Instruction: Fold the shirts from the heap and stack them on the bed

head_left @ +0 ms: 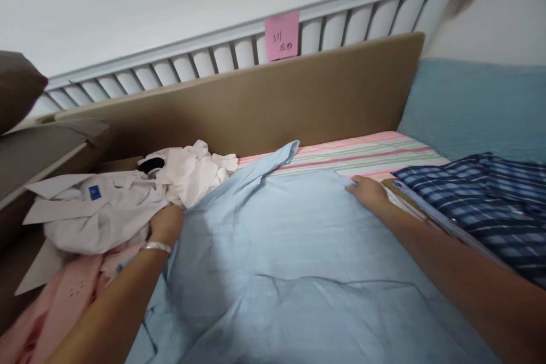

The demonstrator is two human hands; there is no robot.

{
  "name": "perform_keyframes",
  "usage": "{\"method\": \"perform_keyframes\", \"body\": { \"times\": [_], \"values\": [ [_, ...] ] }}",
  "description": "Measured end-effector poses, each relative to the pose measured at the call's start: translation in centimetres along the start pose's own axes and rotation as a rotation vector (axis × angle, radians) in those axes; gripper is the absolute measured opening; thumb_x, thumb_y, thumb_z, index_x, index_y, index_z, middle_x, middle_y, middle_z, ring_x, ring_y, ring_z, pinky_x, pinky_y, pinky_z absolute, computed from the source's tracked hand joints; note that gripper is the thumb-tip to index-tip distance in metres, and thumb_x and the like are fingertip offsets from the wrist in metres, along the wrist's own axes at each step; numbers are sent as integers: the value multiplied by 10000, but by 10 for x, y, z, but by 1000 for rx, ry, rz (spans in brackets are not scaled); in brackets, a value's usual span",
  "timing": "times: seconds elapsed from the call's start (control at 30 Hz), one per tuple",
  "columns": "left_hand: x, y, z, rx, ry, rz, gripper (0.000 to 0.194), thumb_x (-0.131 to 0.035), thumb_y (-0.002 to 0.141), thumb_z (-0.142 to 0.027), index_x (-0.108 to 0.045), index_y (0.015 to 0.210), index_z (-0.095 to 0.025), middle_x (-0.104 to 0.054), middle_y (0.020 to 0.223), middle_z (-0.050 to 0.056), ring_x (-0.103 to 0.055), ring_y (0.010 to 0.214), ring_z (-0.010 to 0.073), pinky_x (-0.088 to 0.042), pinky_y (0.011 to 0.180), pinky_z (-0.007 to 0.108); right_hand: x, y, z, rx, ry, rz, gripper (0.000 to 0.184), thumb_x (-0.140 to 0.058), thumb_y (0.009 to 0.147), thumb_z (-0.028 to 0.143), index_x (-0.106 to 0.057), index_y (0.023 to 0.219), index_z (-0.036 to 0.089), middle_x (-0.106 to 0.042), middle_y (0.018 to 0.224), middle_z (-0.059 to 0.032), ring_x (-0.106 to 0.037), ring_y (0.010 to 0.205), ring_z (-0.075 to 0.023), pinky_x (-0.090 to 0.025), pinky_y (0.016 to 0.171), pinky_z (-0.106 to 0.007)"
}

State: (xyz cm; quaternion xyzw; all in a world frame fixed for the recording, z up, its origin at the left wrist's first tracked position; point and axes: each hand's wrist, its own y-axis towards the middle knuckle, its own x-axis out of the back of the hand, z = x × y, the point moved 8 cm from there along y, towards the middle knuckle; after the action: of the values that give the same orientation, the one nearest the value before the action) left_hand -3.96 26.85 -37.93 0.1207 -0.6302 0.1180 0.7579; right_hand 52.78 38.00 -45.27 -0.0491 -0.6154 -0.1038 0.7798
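A light blue shirt (pixel 290 261) lies spread flat over the bed. My left hand (pixel 165 223), with a silver bracelet on the wrist, rests at its left edge, fingers curled down into the cloth beside a crumpled white shirt (pixel 128 205). My right hand (pixel 367 191) lies on the blue shirt's far right corner, fingers pressed flat on the fabric. A blue plaid shirt (pixel 482 205) lies just right of that arm.
A pink garment (pixel 68 301) lies under the white pile at the left. A pink-and-green striped sheet (pixel 362 153) covers the bed. Behind it stand a tan headboard (pixel 273 102), a white slatted rail with a pink sticky note (pixel 281 36), and a blue pillow (pixel 473 102).
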Motion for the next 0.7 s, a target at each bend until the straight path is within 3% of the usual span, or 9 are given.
{"method": "perform_keyframes", "body": {
  "times": [0.07, 0.17, 0.27, 0.33, 0.5, 0.6, 0.7],
  "values": [
    [20, 6, -30, -59, 10, -71, 350, -325, 837, -167, -632, 981, -81, -631, 1038, 223, -588, 1027, 304, -439, 831, 405, -1, -8, 4, 49, -13, -113, 273, -530, 817, 308, -646, 991, 133, -659, 991, -136, -587, 913, -249, -391, 709, -301],
    [39, 26, -91, -204, -33, -108, 338, -355, 841, -228, -614, 1046, -154, -619, 1096, 155, -592, 1022, 248, -444, 838, 340, -3, -17, 8, 99, 3, -261, 248, -514, 831, 274, -634, 972, 109, -650, 985, -142, -559, 942, -253, -384, 790, -314],
    [31, 57, -145, -260, -101, -69, 367, -409, 806, -213, -578, 1130, -172, -628, 1123, 125, -614, 982, 203, -450, 806, 279, -4, -21, 6, 93, 51, -307, 219, -516, 828, 262, -631, 954, 124, -650, 956, -134, -552, 906, -255, -385, 783, -322],
    [17, 79, -168, -242, -150, -31, 400, -440, 774, -187, -563, 1150, -125, -631, 1124, 159, -613, 994, 220, -448, 812, 287, -3, -21, 5, 97, 84, -321, 203, -512, 827, 248, -630, 949, 137, -650, 948, -129, -548, 901, -253, -384, 785, -324],
    [-12, 117, -180, -181, -311, 60, 257, -547, 686, -208, -640, 871, -56, -670, 934, 205, -619, 952, 307, -452, 787, 351, -2, -20, 1, 78, 174, -332, 195, -516, 821, 247, -620, 953, 148, -652, 955, -117, -546, 914, -241, -386, 795, -314],
    [-5, 126, -166, -137, -465, 65, 189, -584, 665, -266, -637, 754, -107, -652, 697, 106, -639, 802, 276, -464, 714, 335, -4, -19, -2, 51, 236, -332, 229, -530, 814, 294, -619, 973, 157, -660, 953, -104, -554, 916, -234, -394, 787, -306],
    [18, 124, -150, -89, -673, 38, 197, -574, 676, -313, -627, 769, -147, -566, 546, 9, -598, 583, 193, -469, 595, 294, -4, -16, -2, 49, 270, -306, 333, -579, 779, 370, -617, 1039, 165, -669, 972, -97, -564, 934, -239, -399, 789, -306]
  ]
}}
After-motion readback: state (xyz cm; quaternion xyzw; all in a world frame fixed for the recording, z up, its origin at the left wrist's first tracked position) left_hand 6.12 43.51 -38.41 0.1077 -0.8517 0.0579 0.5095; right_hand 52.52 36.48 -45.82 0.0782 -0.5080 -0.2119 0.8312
